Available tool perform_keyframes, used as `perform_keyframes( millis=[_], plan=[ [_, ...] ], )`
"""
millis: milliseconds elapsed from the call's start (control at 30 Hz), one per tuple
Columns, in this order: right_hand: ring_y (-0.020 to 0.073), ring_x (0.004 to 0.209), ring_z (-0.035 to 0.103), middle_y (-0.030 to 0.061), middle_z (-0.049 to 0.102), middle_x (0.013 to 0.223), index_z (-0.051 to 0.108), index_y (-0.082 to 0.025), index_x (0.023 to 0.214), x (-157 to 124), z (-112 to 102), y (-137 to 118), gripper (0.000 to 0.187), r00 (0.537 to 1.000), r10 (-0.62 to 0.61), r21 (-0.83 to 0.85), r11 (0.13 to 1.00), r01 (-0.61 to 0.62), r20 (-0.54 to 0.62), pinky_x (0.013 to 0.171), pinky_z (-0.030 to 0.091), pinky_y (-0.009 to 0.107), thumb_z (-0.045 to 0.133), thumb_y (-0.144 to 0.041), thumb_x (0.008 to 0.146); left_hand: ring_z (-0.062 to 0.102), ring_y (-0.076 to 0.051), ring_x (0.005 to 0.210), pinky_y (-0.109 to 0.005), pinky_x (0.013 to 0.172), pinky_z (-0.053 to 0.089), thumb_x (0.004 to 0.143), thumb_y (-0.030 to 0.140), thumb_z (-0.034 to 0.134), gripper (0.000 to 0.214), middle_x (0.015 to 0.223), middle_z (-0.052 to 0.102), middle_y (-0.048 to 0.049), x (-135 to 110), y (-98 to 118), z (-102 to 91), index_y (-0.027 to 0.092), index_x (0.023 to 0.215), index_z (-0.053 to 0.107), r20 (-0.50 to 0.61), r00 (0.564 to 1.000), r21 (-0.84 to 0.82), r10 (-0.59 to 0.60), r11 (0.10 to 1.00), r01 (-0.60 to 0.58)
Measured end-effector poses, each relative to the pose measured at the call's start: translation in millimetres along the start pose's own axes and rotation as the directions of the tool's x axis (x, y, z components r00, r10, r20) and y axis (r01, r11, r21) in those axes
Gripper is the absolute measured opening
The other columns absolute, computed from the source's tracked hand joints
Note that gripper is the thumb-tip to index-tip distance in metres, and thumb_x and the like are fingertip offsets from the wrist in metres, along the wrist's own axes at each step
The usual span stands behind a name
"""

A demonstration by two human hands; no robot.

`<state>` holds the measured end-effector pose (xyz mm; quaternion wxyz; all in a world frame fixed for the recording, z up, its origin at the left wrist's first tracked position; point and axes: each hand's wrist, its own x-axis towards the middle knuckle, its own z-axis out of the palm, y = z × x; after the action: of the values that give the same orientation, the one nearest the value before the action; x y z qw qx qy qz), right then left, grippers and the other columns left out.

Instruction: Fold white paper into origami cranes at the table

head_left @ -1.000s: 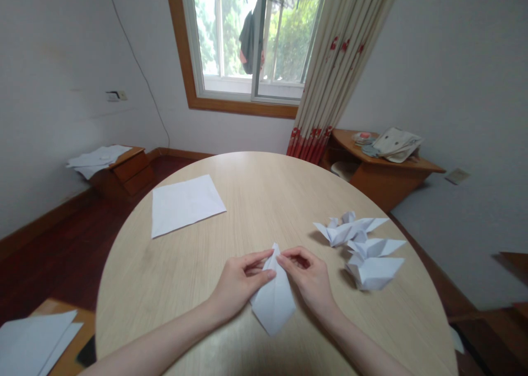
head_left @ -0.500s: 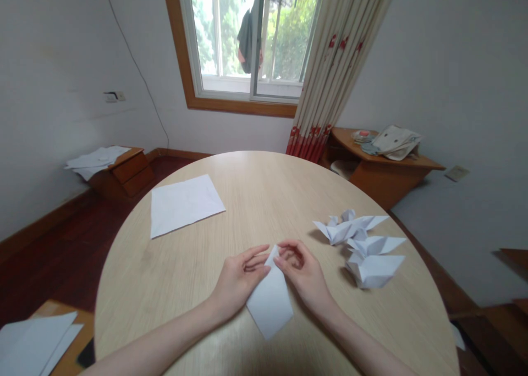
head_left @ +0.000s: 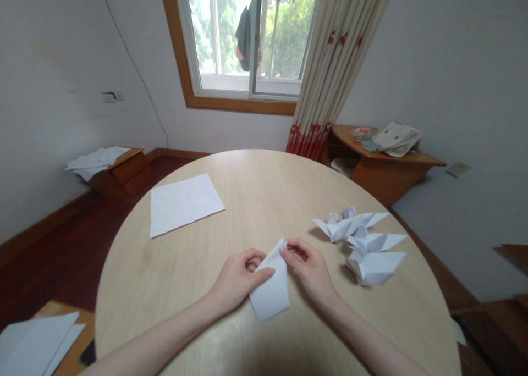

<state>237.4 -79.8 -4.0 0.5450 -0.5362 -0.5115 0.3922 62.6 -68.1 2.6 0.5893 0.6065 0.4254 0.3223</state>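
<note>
A folded sheet of white paper (head_left: 271, 296) is held between my two hands over the near part of the round table. My left hand (head_left: 241, 280) grips its left edge, thumb lying across the front and fingers curled behind. At the upper tip, my right hand (head_left: 307, 266) pinches the paper between thumb and fingers. The paper's lower end points toward me, and its back side is hidden. To the right of my right hand stand several folded white paper figures (head_left: 377, 269), close together.
A flat stack of white paper (head_left: 185, 204) lies on the table (head_left: 256, 172) at the left. More sheets (head_left: 37, 340) rest on a low wooden surface at the lower left. A wooden cabinet (head_left: 396, 181) with a cloth bag (head_left: 398, 138) stands beyond the table's right edge.
The folded paper has tilted, its tip moving slightly right and its lower end drawing up, farther from me. My left thumb now lies farther across its front. Both hands still hold it.
</note>
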Motion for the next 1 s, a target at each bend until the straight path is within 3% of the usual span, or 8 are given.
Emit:
perform_keyframes(
  millis=[100, 200, 433, 567, 767, 1000],
  plan=[
    [0.0200, 0.061, 0.063, 0.0067, 0.069, 0.069, 0.069, -0.017, 0.080, 3, -3, 0, 0.047, 0.999, -0.003, 0.029, 1.000, 0.004, -0.034, 0.053, 0.050, 0.029, 0.073, -0.060, 0.064, 0.062, -0.020, 0.074, -0.025, 0.063, 0.042, 0.070, 0.037, 0.071, 0.032, 0.082, 0.070, -0.0047, -1, -1, -0.5, 0.014, 0.091, 0.067, 0.062, 0.998, 0.113, -0.007, 0.994, 0.000],
    [0.0207, 0.064, 0.065, 0.0077, 0.071, 0.072, 0.071, -0.016, 0.083, 4, -5, 0, 0.045, 1.000, 0.000, 0.044, 0.999, 0.001, -0.031, 0.056, 0.053, 0.031, 0.074, -0.057, 0.065, 0.061, -0.020, 0.074, -0.025, 0.063, 0.042, 0.073, 0.039, 0.067, 0.031, 0.083, 0.070, -0.0041, -2, -1, -1.2, 0.014, 0.092, 0.067, 0.045, 0.999, 0.187, 0.017, 0.982, -0.025],
    [0.0262, 0.087, 0.069, 0.0098, 0.075, 0.093, 0.076, -0.020, 0.091, 1, -8, -2, 0.030, 0.998, -0.044, -0.003, 0.999, 0.044, -0.045, 0.082, 0.055, 0.043, 0.073, -0.043, 0.072, 0.061, -0.022, 0.083, -0.027, 0.072, 0.042, 0.082, 0.039, 0.058, 0.033, 0.093, 0.070, -0.0060, -3, 2, -3.2, 0.016, 0.104, 0.065, 0.025, 0.995, 0.201, 0.096, 0.975, -0.099],
    [0.0277, 0.091, 0.069, 0.0079, 0.075, 0.099, 0.077, -0.024, 0.091, -2, -6, -4, 0.024, 0.997, -0.061, -0.017, 0.998, 0.061, -0.037, 0.086, 0.053, 0.047, 0.071, -0.040, 0.074, 0.061, -0.023, 0.086, -0.027, 0.074, 0.042, 0.086, 0.041, 0.054, 0.036, 0.097, 0.069, -0.0071, -4, 3, -2.7, 0.015, 0.109, 0.065, 0.075, 0.990, 0.151, 0.118, 0.980, -0.128],
    [0.0262, 0.084, 0.070, 0.0078, 0.076, 0.091, 0.078, -0.024, 0.086, -3, -8, -10, 0.020, 0.997, -0.049, 0.007, 0.999, 0.050, -0.056, 0.079, 0.055, 0.041, 0.073, -0.037, 0.071, 0.057, -0.019, 0.079, -0.025, 0.067, 0.040, 0.084, 0.048, 0.056, 0.041, 0.091, 0.066, -0.0064, -2, -3, -1.8, 0.013, 0.103, 0.065, 0.124, 0.990, 0.020, 0.072, 0.997, -0.075],
    [0.0152, 0.050, 0.060, 0.0058, 0.070, 0.066, 0.076, -0.016, 0.090, 3, -12, -13, 0.038, 0.999, 0.028, 0.032, 0.999, -0.028, -0.021, 0.048, 0.050, 0.027, 0.076, -0.046, 0.067, 0.049, -0.014, 0.066, -0.022, 0.058, 0.035, 0.074, 0.056, 0.065, 0.048, 0.076, 0.059, -0.0020, 0, -2, -4.8, 0.011, 0.091, 0.062, 0.242, 0.970, -0.078, -0.020, 0.996, 0.040]
  ],
)
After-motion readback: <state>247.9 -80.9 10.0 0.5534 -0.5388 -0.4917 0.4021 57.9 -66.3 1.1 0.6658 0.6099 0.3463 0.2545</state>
